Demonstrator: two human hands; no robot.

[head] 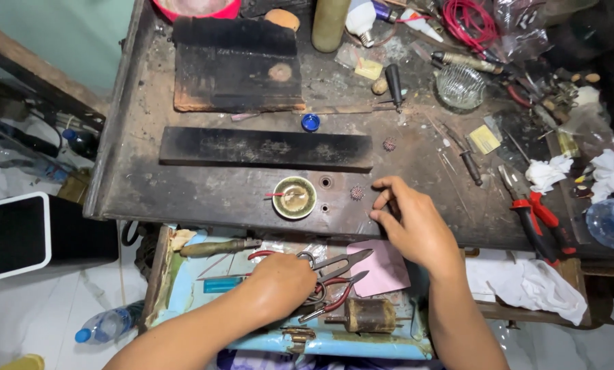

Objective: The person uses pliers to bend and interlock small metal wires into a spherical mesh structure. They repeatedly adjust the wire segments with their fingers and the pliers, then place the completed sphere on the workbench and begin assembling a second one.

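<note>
My left hand reaches into an open drawer below the bench, knuckles up, resting on a pile of scissors and pliers with red handles; whether its fingers grip any of them is hidden. My right hand rests on the front of the dark workbench, fingers curled, with its fingertips close to a small spiky bead-like piece. A second spiky piece lies farther back. A small round brass dish with a red-tipped stick sits left of the right hand.
Two charred blocks lie across the bench. Red-handled pliers, white rags, a glass dish, a blue cap and wires clutter the right. A pink paper lies in the drawer. A bin stands on the floor at left.
</note>
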